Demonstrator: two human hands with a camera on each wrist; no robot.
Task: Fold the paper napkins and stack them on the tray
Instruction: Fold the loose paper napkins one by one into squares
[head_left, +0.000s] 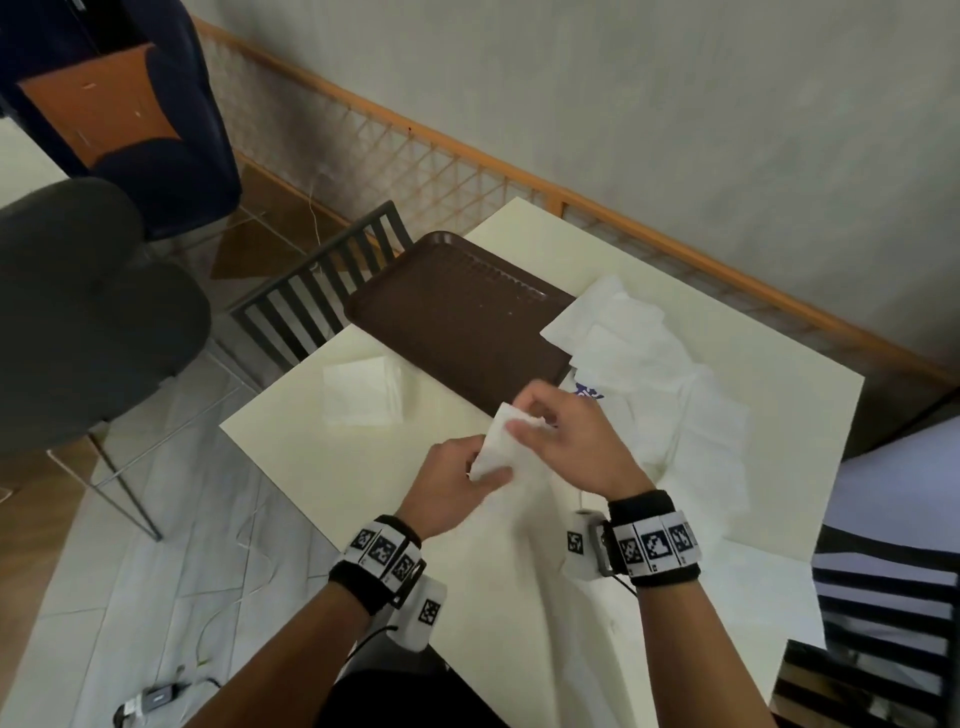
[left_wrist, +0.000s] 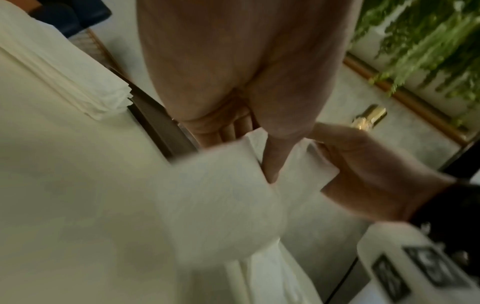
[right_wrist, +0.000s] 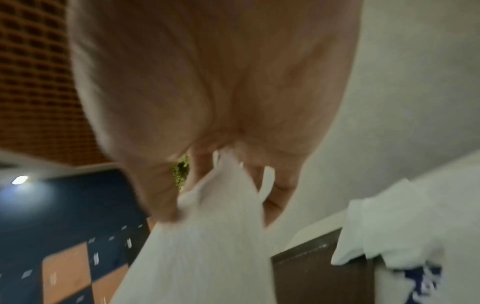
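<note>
Both hands hold one white napkin (head_left: 496, 441) in the air over the cream table, just in front of the brown tray (head_left: 457, 312). My left hand (head_left: 485, 470) pinches its lower edge. My right hand (head_left: 524, 421) pinches its upper corner, and the rest of the sheet hangs down, blurred. In the left wrist view my thumb (left_wrist: 272, 160) presses into the napkin (left_wrist: 221, 195). In the right wrist view my fingers grip the napkin (right_wrist: 207, 236). A folded stack of napkins (head_left: 363, 395) lies on the table left of the tray. The tray holds nothing.
A loose pile of unfolded napkins (head_left: 649, 364) covers the table right of the tray, partly over a blue-printed wrapper (head_left: 587, 392). A slatted chair back (head_left: 322, 291) and a grey chair (head_left: 78, 312) stand to the left. A wooden lattice rail (head_left: 415, 150) runs behind the table.
</note>
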